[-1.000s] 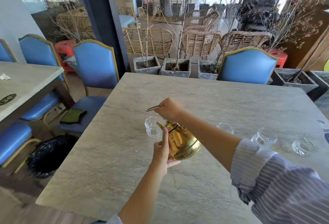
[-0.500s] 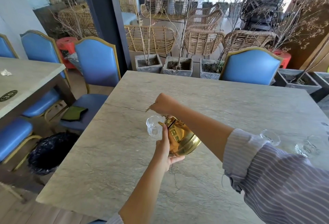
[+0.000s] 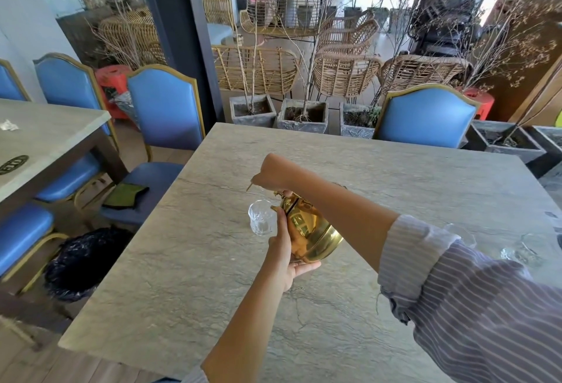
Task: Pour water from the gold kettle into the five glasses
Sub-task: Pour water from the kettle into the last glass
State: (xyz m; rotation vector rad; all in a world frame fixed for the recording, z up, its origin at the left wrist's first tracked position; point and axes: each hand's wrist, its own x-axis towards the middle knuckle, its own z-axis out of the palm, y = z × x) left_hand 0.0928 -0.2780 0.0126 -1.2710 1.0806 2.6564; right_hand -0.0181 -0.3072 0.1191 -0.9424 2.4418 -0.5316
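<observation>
The gold kettle (image 3: 310,230) hangs tilted over the stone table (image 3: 395,175), its spout down at the rim of a clear cut glass (image 3: 261,220) standing left of it. My right hand (image 3: 272,173) grips the kettle's handle from above. My left hand (image 3: 284,253) cups the kettle's underside and left flank. At the right, two more glasses show: one (image 3: 463,233) peeking past my striped sleeve, another (image 3: 527,248) nearer the table's edge. Other glasses are hidden behind my right arm.
A blue chair (image 3: 425,116) stands at the table's far side, another (image 3: 165,115) at its left with a green cloth (image 3: 126,195) on the seat. A black bin (image 3: 82,261) sits on the floor at left. A second table (image 3: 45,136) stands further left.
The kettle has tipped further, its spout dropping to the glass rim. My right hand rose. The view shifted left, so my sleeve now covers more of the right-hand glasses.
</observation>
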